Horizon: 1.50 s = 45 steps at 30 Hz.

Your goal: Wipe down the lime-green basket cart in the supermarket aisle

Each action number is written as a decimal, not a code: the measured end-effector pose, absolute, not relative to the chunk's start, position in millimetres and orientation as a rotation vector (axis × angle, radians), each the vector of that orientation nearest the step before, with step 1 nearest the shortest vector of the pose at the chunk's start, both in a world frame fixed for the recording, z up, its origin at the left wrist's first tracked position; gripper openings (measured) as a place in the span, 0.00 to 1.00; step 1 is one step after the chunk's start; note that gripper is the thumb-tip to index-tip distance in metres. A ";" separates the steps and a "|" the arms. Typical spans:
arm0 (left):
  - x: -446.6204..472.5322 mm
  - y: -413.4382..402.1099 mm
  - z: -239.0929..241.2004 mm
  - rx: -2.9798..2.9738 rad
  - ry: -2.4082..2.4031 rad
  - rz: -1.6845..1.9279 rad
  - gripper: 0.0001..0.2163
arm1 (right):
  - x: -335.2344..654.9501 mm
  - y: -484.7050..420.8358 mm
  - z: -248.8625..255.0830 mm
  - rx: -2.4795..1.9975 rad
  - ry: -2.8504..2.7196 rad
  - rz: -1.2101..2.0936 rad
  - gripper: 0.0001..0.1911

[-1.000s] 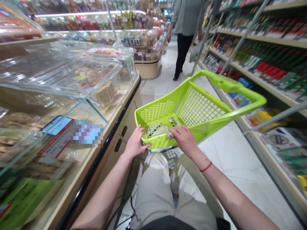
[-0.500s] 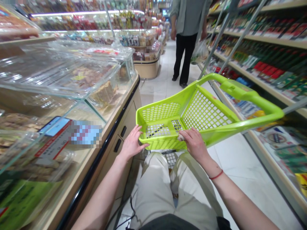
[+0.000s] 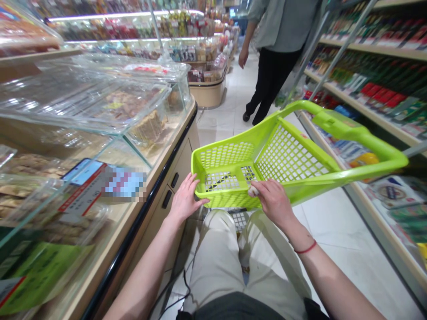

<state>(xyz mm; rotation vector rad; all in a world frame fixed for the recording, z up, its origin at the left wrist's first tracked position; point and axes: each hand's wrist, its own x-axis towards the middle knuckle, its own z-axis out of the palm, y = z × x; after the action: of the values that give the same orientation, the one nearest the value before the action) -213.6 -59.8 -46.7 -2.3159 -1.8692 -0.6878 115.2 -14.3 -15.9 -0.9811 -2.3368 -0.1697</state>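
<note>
A bright green plastic shopping cart (image 3: 230,192) with lattice sides stands crosswise just in front of my knees. At its left end, my left hand (image 3: 184,198) grips the corner, with the fingers over the rim and the thumb along the near side. My right hand (image 3: 274,200) is at the near rim, fingers bent, with a small whitish lump (image 3: 253,191) pinched at the fingertips. What the lump is I cannot make out. The cart's handle (image 3: 360,133) points to the right, away from both hands.
On the left runs a glass-topped counter (image 3: 167,155) with packaged food and price signs. Shelves (image 3: 376,84) of packaged goods line the right, beside slanted metal poles. A person (image 3: 278,58) in a grey top and dark trousers walks in the tiled aisle (image 3: 230,95) ahead.
The person ahead has come nearer and moved slightly right. My view has shifted a little, and the cart's handle end appears farther right. Both hands keep their places on the cart.
</note>
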 end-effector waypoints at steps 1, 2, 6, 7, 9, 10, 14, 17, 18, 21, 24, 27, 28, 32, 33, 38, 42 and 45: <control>-213.2 -61.1 -46.9 -2.296 -1.877 -0.689 0.36 | 114.3 -15.1 -14.2 -0.989 -2.343 -0.169 0.18; -212.9 -62.4 -47.2 -2.281 -1.880 -0.694 0.37 | 113.2 -16.2 -12.4 -0.998 -2.348 -0.164 0.17; -211.4 -67.8 -48.7 -2.250 -1.868 -0.726 0.38 | 109.4 -21.6 -5.4 -1.040 -2.352 -0.146 0.16; -210.4 -69.2 -49.5 -2.237 -1.871 -0.733 0.38 | 108.2 -22.8 -3.6 -1.058 -2.356 -0.144 0.16; -207.1 -71.7 -52.1 -2.193 -1.893 -0.754 0.38 | 103.5 -24.3 0.5 -1.116 -2.356 -0.129 0.17; -204.7 -72.7 -53.8 -2.176 -1.904 -0.770 0.38 | 99.3 -24.5 2.9 -1.148 -2.342 -0.112 0.17; -193.3 -75.0 -61.7 -2.148 -1.934 -0.924 0.34 | 63.3 -24.0 14.5 -1.181 -2.186 0.024 0.19; -188.6 -75.6 -66.2 -2.110 -1.975 -1.026 0.32 | 20.4 -27.8 19.8 -1.119 -2.205 0.129 0.17; -188.4 -75.9 -67.3 -2.110 -1.984 -1.038 0.31 | 6.0 -30.5 19.5 -1.076 -2.272 0.148 0.16; -190.6 -77.0 -69.5 -2.150 -1.993 -1.038 0.28 | -28.3 -40.5 11.6 -0.955 -2.452 0.076 0.18; -193.7 -77.7 -71.1 -2.192 -1.990 -1.032 0.28 | -41.4 -48.1 -0.4 -0.905 -2.536 0.014 0.19; -194.6 -77.3 -71.4 -2.199 -1.999 -1.025 0.27 | -31.7 -48.7 -7.4 -0.889 -2.539 0.028 0.18; -194.3 -76.9 -71.0 -2.196 -1.999 -1.028 0.26 | -24.3 -47.5 -8.5 -0.880 -2.533 0.045 0.18; -191.2 -75.7 -67.8 -2.168 -1.972 -1.049 0.24 | 13.7 -39.8 -12.0 -0.879 -2.444 0.061 0.18; -190.0 -75.7 -67.0 -2.164 -1.966 -1.040 0.24 | 22.0 -38.1 -13.1 -0.894 -2.419 0.058 0.19; -182.4 -77.5 -67.8 -2.119 -1.988 -1.032 0.26 | 25.4 -37.6 -13.5 -0.949 -2.396 0.083 0.21; -179.8 -79.8 -71.8 -2.136 -2.036 -1.080 0.27 | -16.4 -45.4 -4.0 -0.874 -2.512 0.162 0.18; -181.5 -81.0 -72.5 -2.148 -2.070 -1.098 0.28 | -41.8 -49.9 3.0 -0.878 -2.556 0.186 0.17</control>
<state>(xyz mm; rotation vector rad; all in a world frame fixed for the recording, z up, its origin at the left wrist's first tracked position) -181.5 -81.0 -72.5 -2.1479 -2.0699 -1.0984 -41.8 -49.9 3.0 -0.8783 -2.5561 0.1864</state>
